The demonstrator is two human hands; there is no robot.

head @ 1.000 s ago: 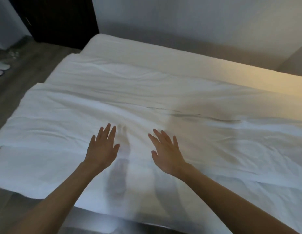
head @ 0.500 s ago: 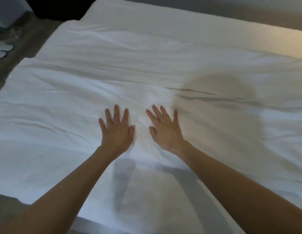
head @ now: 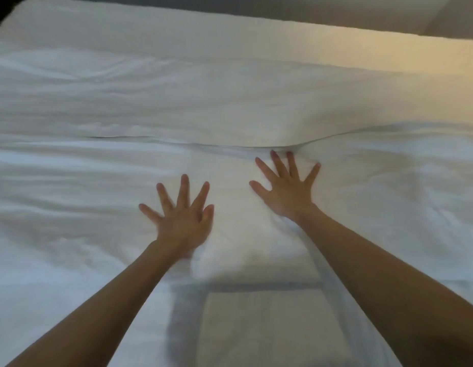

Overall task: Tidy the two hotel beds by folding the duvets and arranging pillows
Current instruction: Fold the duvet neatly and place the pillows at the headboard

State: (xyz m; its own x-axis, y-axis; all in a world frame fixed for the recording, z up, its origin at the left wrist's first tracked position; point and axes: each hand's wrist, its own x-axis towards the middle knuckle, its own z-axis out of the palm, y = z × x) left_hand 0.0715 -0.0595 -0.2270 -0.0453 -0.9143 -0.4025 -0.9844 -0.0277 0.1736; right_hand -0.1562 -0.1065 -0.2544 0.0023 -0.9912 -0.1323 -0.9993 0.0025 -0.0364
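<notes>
A white duvet (head: 79, 207) is lying spread over the bed, filling the space beneath the fingers and stretching well out to their left and right. It is looking soft, light and limp, with shallow wrinkles all over, so it is probably yielding under a flat palm and sliding easily. For folding, an edge or corner seems a better place to take hold than the middle.

The left hand (head: 183, 221) is pressing flat on the cloth, its fingers (head: 184, 190) straight and splayed wide, holding nothing. The right hand (head: 285, 193) is also lying flat, reaching further ahead, with its fingers (head: 279, 165) fanned wide and gripping nothing.

Just beyond the right fingertips, a folded edge (head: 177, 141) is running across the bed. More white bedding (head: 230, 83) is stretching away past that edge.
</notes>
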